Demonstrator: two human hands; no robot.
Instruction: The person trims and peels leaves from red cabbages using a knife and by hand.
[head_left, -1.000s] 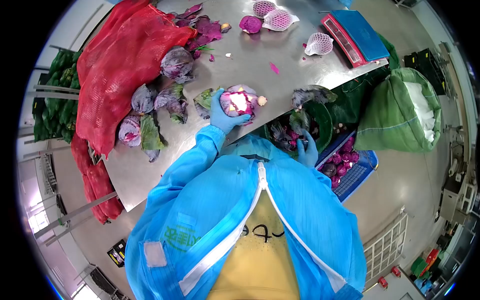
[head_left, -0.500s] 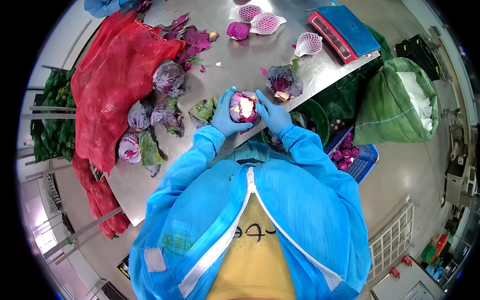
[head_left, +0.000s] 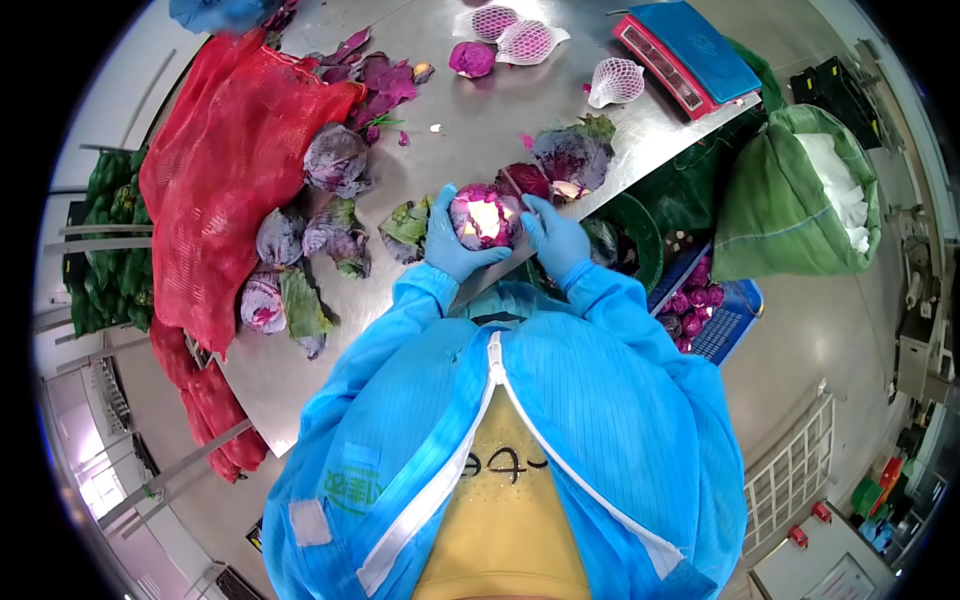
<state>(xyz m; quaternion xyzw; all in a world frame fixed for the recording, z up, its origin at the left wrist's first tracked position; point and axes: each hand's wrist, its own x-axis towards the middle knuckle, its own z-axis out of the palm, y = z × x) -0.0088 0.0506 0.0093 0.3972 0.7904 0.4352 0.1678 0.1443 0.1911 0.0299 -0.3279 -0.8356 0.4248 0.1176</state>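
A red cabbage [head_left: 484,219] with its pale cut stem end facing up is at the table's near edge. My left hand [head_left: 456,240] is wrapped round its left side. On the right, my gloved right hand [head_left: 558,240] has its fingertips closed at the edge of a dark purple cabbage leaf [head_left: 522,181], which stands out from the cabbage's upper right. Part of that grip is hidden by the fingers. Just beyond the leaf lies another red cabbage [head_left: 572,158] with loose outer leaves.
Untrimmed cabbages [head_left: 336,158] and a red mesh sack [head_left: 215,190] lie left. At the back are netted cabbages [head_left: 532,43] and a scale [head_left: 685,60]. Right of the table are a green bin [head_left: 640,235], a blue crate [head_left: 735,320] and a green sack [head_left: 790,210]. Another person's blue sleeve [head_left: 225,12] shows.
A dark leaf now sticks out from the held cabbage at my right fingertips. The cabbage has shifted slightly left and down, and my right hand has moved slightly right and down.
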